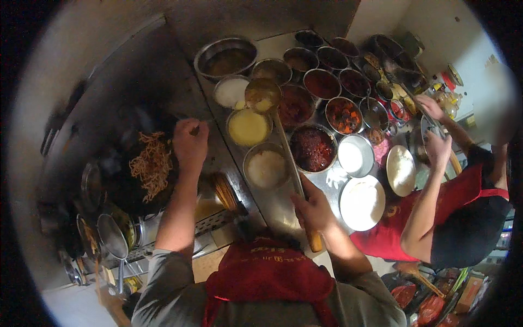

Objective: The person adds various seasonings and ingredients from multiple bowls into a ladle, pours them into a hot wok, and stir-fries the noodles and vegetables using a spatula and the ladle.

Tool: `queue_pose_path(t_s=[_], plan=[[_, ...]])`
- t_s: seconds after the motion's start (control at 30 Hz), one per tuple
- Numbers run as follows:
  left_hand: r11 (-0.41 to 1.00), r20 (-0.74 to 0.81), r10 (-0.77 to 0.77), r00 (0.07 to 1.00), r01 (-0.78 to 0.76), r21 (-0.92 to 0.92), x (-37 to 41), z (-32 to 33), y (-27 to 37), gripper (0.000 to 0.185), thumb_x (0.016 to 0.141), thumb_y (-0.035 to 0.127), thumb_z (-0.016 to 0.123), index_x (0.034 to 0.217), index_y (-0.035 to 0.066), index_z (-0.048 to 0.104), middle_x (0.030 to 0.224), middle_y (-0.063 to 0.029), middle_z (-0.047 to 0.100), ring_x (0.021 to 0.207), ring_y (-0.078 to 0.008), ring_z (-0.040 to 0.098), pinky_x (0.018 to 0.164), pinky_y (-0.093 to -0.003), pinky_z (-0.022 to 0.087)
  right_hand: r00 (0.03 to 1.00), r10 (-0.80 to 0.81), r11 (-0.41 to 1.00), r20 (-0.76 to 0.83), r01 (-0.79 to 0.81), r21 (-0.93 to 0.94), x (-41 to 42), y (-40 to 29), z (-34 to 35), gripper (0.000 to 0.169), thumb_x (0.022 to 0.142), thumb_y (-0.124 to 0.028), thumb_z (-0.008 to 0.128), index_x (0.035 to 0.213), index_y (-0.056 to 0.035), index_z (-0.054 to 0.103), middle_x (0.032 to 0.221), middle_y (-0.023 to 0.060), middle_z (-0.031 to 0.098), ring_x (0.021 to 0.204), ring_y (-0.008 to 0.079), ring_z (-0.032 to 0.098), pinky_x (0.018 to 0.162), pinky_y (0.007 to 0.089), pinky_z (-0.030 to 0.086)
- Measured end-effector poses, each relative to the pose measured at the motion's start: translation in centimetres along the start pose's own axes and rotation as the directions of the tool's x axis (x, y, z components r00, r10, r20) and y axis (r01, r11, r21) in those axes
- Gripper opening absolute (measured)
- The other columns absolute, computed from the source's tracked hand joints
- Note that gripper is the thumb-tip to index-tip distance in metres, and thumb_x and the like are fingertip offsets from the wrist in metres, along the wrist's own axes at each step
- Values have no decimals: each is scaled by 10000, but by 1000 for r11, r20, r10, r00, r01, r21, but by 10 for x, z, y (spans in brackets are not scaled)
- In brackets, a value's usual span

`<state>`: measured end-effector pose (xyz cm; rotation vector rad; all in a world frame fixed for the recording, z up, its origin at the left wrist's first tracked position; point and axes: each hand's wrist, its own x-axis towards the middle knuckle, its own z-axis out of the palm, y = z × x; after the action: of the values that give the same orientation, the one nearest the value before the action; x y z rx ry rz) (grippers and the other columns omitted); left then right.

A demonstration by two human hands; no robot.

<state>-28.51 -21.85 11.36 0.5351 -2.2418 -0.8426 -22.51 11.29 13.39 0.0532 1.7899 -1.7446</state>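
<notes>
My right hand (314,206) grips the wooden-ended handle of a long metal ladle (289,153). Its bowl (263,96) rests over the seasoning containers, between a bowl of white granules (231,92) and a pot of yellow contents (249,126). My left hand (191,139) is curled beside a dark wok on the stove; whether it holds anything is unclear. Brown shredded food (151,165) lies in the wok, whose rim is lost in shadow. Nearest to my right hand are a pot of dark red chilli paste (314,149) and a pot of whitish contents (267,165).
A co-worker in a red apron (425,216) stands at my right, hands around a long-handled utensil. White plates (362,202) and a white-filled metal bowl (355,155) sit between us. A strainer (112,237) is at lower left; a bundle of sticks (225,192) lies beside the stove.
</notes>
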Motion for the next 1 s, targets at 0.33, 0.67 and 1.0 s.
queue_pose_path(t_s=[0.33,0.67,1.0], plan=[[840,266,-519,812,543,-20,97,69,-51,240,791,251,708,849,19,690,792,-120,675,806,-280,670,724,-375,524,994,-75,972,81,55,227,70,-38,11,395,932,-61,517,1325,-62,482,624,-9,488,411,68,430,357,226,354],[885,248,-465,850,441,148,105,87,-53,288,791,318,708,827,32,716,906,-125,696,845,-294,669,762,-380,523,954,39,877,297,-175,448,111,-51,-4,502,947,-100,536,1439,-88,440,692,-2,567,469,74,492,385,238,406],[947,170,-245,955,199,251,101,102,-99,161,795,214,707,822,56,715,907,-103,650,862,-285,634,751,-403,507,937,17,964,350,-109,244,132,-48,-18,480,933,-147,579,1397,-65,487,779,7,626,517,93,534,477,260,450]])
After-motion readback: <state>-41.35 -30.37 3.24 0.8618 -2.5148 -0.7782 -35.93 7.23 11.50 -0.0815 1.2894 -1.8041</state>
